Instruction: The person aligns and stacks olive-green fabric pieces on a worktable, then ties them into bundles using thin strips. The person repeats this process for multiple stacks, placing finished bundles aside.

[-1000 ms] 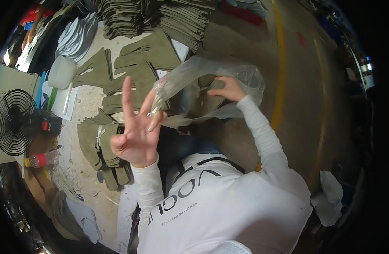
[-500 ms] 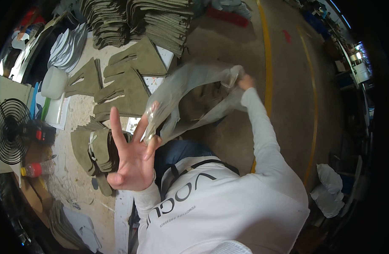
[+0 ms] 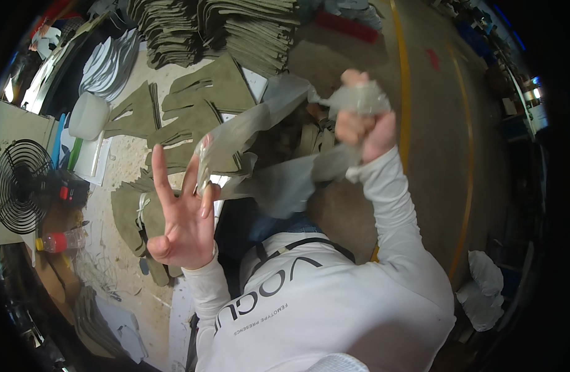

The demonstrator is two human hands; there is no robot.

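The person holds a clear bag stretched in the air between both hands, above the counter and in front of the chest. The left hand pinches one end of the film between thumb and forefinger, the other fingers spread wide and upright; the right hand is clenched into a fist around the bunched other end, raised higher. What looks like an olive piece shows dimly through the film near its middle, though whether it lies inside the bag or behind it cannot be told. The likeliest trouble is at the left: a two-finger pinch on slick film is a weak hold, and a tug from the fist could pull the end free, so the bag would swing and spill whatever it carries. A hard pull could also stretch or tear the thin film where it is bunched. Below lie olive cutouts laid flat and stacks of them further off; a dropped bag could land among these and scatter them. The fan at the left edge, if running, could catch the loose film and flap it out of the pinch
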